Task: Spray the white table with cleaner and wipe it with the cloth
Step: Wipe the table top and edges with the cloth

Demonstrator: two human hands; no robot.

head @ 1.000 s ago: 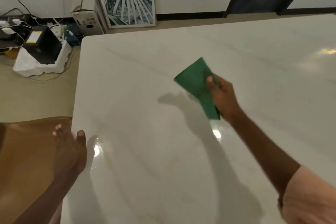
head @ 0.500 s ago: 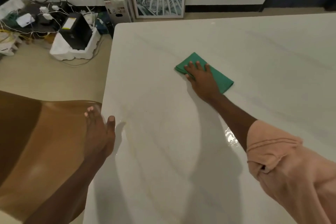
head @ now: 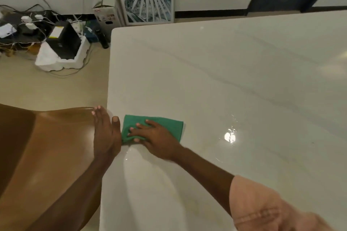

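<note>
Head | 1 cloth (head: 165, 124) under flat right hand (head: 157, 139) | left hand (head: 106, 135) flat, table (head: 225, 80) edge

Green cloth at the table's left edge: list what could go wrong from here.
1. The right hand presses the green cloth flat close to the white table edge; another leftward stroke could push it off.
2. The left hand rests at that edge, right beside the cloth, and may get bumped.
3. The wet patch farther right could be missed.
</note>
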